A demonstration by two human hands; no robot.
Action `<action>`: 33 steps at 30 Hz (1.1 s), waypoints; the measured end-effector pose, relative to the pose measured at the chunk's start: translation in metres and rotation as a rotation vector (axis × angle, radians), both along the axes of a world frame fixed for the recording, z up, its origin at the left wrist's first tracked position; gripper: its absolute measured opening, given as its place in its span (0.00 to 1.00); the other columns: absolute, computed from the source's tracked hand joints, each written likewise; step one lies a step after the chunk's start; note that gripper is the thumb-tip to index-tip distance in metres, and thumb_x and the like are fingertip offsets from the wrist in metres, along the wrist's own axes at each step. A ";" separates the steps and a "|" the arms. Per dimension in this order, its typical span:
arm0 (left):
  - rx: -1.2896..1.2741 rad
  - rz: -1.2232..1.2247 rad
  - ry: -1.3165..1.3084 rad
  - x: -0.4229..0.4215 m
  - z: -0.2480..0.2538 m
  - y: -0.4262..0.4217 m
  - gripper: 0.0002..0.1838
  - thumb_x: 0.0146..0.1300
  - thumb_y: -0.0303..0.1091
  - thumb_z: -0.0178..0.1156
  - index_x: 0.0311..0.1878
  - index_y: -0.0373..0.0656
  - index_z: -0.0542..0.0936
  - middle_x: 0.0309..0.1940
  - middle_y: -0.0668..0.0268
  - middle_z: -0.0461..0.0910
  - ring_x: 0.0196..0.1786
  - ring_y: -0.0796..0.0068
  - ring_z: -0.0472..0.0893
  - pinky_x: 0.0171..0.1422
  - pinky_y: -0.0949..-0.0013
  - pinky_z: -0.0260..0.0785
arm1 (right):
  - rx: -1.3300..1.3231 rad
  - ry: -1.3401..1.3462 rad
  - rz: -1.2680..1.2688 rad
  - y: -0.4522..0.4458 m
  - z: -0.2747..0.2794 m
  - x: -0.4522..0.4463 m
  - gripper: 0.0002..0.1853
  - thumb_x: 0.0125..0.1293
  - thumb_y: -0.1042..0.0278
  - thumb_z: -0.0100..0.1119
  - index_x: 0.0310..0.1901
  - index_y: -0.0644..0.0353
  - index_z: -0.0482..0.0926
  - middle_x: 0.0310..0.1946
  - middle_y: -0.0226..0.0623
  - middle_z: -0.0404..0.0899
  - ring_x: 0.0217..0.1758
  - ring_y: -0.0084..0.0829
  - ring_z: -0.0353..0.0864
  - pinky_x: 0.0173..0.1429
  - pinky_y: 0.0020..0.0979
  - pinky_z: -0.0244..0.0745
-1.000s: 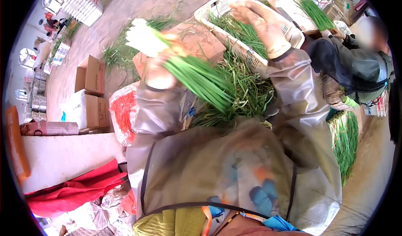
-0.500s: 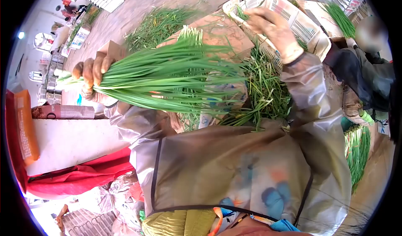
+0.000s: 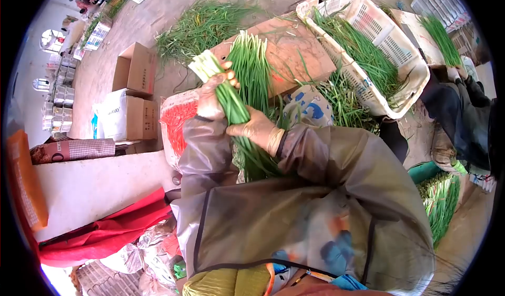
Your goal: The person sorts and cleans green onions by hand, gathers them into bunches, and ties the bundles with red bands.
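A bunch of Chinese chives (image 3: 231, 104) is gathered in both my hands in front of my chest, its pale cut ends up and to the left. My left hand (image 3: 212, 97) is closed round it just below those ends. Lower down, my right hand (image 3: 258, 130) wraps the green leaves, which trail toward my apron. Just beyond, another pile of chives (image 3: 247, 59) lies on the brown board (image 3: 294, 49), pale ends away from me. Part of that pile is hidden behind my hands.
A white plastic crate (image 3: 363, 12) with loose green leaves stands beyond the board at right. Cut leaves (image 3: 205, 28) litter the floor. Cardboard boxes (image 3: 134, 70) and a bag of red strips (image 3: 176, 120) are at left. At far right a person (image 3: 457, 106) holds chives.
The bunch has come from the left in toward my chest and tilted ends-up. My right hand has left the crate and closed on the leaves. Leaves now lie in the crate.
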State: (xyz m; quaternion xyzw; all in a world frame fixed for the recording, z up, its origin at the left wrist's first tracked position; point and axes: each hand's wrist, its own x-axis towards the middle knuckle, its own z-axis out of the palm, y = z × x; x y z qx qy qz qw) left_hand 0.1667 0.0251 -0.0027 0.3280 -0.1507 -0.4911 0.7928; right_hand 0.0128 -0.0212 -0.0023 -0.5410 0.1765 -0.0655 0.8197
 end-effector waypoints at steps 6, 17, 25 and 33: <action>0.437 0.034 -0.296 0.076 -0.082 -0.037 0.33 0.60 0.51 0.57 0.62 0.41 0.63 0.49 0.62 0.75 0.52 0.67 0.73 0.55 0.65 0.67 | 0.157 0.233 -0.184 -0.071 -0.027 0.062 0.16 0.47 0.77 0.65 0.39 0.67 0.74 0.25 0.35 0.77 0.24 0.28 0.75 0.30 0.29 0.71; 0.710 0.210 -0.960 0.119 -0.197 -0.044 0.30 0.60 0.54 0.56 0.58 0.41 0.69 0.45 0.57 0.77 0.47 0.65 0.76 0.52 0.65 0.66 | -0.580 0.874 0.157 -0.121 -0.151 0.182 0.51 0.52 0.47 0.61 0.64 0.74 0.43 0.58 0.59 0.64 0.62 0.46 0.65 0.65 0.37 0.58; 1.354 -0.036 -0.971 0.117 -0.210 -0.083 0.50 0.39 0.55 0.70 0.60 0.34 0.60 0.49 0.44 0.74 0.52 0.52 0.75 0.55 0.59 0.68 | -1.071 0.805 0.771 -0.102 -0.127 0.174 0.28 0.59 0.49 0.49 0.57 0.58 0.65 0.52 0.46 0.73 0.58 0.42 0.70 0.59 0.39 0.64; 1.568 0.043 -1.084 0.065 -0.160 -0.095 0.58 0.39 0.56 0.70 0.68 0.40 0.48 0.59 0.46 0.64 0.61 0.51 0.67 0.62 0.56 0.62 | -0.532 0.292 0.403 -0.253 -0.228 0.062 0.13 0.62 0.61 0.50 0.45 0.55 0.75 0.33 0.32 0.77 0.33 0.22 0.76 0.36 0.24 0.71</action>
